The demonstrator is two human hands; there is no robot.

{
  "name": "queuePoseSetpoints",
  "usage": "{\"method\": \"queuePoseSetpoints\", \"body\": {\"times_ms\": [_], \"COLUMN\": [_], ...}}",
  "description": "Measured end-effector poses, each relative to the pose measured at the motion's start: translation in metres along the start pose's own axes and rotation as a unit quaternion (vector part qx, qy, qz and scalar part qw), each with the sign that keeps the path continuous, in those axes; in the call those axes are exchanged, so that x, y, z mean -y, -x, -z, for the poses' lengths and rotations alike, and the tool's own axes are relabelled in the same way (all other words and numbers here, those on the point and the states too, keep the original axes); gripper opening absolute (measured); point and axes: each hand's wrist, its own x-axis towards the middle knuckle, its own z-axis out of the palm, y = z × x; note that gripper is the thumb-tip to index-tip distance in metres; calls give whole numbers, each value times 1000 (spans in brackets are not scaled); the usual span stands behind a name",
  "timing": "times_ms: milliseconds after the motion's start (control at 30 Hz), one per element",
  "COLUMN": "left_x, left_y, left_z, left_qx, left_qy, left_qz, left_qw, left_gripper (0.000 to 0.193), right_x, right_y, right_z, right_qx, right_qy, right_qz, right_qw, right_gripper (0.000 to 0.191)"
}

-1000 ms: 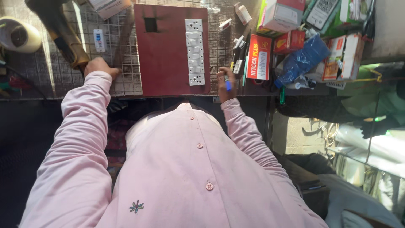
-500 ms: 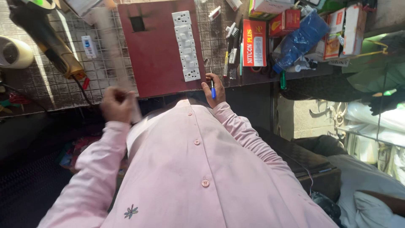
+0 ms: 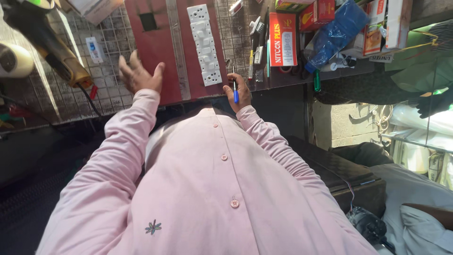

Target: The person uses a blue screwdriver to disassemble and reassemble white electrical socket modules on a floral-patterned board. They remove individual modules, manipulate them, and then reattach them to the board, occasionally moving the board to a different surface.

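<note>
Left hand (image 3: 139, 75): open, fingers spread, grasping nothing; rests at the near left edge of the dark red board (image 3: 158, 52).

Right hand (image 3: 238, 89): closed around a blue pen (image 3: 235, 92), at the near right corner of the board.

Dark red board: flat on the gridded worktop (image 3: 108, 80), centre, with a small square cut-out (image 3: 148, 21) at its far left.

Steel ruler (image 3: 179, 47): lies lengthwise on the board, running far to near.

White switch plate (image 3: 204, 45): long rectangle, just right of the ruler, on the board.

Red-and-white box (image 3: 282, 38): upright rectangle, right of the board.

Smaller red box (image 3: 320, 12): far right, partly behind the blue plastic bag (image 3: 337, 33).

Small white label with blue print (image 3: 95, 49): on the worktop, left of the board.

Yellow-handled tool (image 3: 52, 45): far left, lying slantwise.

White tape roll (image 3: 14, 60): left edge.
</note>
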Motion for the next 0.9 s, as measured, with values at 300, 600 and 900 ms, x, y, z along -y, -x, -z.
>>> {"method": "queuePoseSetpoints", "body": {"times_ms": [300, 600, 900], "left_x": [-10, -68, -69], "left_y": [50, 3, 3], "left_z": [-11, -20, -36], "left_qx": [140, 271, 268], "left_qy": [-30, -141, -132], "left_qz": [-40, -229, -255], "left_qw": [989, 924, 920], "left_gripper": [123, 129, 129], "right_x": [-11, -8, -8], "right_y": [-28, -24, -29], "right_z": [33, 33, 39], "right_qx": [36, 28, 48], "right_qy": [-36, -7, -20], "right_qz": [-2, 13, -2], "right_qw": [999, 999, 999], "right_gripper": [35, 33, 32]}}
